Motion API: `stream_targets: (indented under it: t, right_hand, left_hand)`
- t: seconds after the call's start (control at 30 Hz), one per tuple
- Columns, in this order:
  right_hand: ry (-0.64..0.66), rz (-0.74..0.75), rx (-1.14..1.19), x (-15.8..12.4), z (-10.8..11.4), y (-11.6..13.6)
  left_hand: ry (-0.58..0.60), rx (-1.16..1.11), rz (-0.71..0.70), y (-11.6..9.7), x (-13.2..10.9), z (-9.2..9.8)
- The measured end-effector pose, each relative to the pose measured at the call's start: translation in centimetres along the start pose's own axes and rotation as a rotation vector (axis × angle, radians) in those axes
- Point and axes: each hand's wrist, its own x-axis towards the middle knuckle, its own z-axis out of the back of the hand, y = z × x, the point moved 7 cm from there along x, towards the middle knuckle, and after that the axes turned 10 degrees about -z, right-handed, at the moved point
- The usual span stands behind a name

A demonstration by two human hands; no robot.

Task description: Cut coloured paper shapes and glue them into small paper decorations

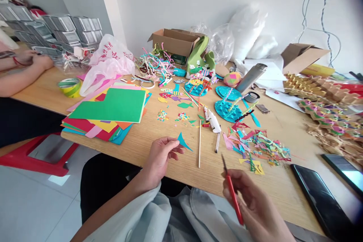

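Observation:
Between the thumb and fingers of my left hand (164, 155) is a small blue paper piece (184, 142) with curved, pointed ends. My right hand (251, 196) grips a pair of red-handled scissors (233, 194), blades pointing up and away from me, apart from the paper. A wooden stick (199, 143) lies on the table between my hands. Just beyond are a pen (217, 143) and a white glue bottle (213, 120). Colourful paper scraps (266, 145) spread out past my right hand. Cut paper fish, including a green one (185, 105), lie farther back.
Stacked coloured paper (124, 104) lies left, beside yellow-green tape (69, 87). Blue egg-carton pieces (228, 110) and a metal flask (252, 77) stand behind. Phones (317, 196) lie at right. Another person's hands (36, 61) rest at the far left. A cardboard box (176, 41) stands at the back.

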Motion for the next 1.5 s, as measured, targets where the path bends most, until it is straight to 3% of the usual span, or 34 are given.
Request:
stream_targets:
  t: [0.2,0.33,0.87,1.5]
  right_hand:
    - [0.36,-0.024,0.031,0.3,-5.8,2.3]
    - [0.388,-0.038,0.073,1.8,-7.3,3.4]
    - [0.331,-0.053,0.176,3.6,-7.2,3.7]
    - [0.342,-0.058,0.218,3.9,-7.0,3.0]
  left_hand:
    - [-0.028,-0.093,-0.013,-0.7,-0.8,-0.5]
    - [-0.004,-0.097,0.0,-0.6,-1.3,-1.2]
    - [0.046,-0.093,0.096,0.6,-1.7,-2.2]
    - [0.075,-0.049,0.116,1.5,-1.5,-2.6]
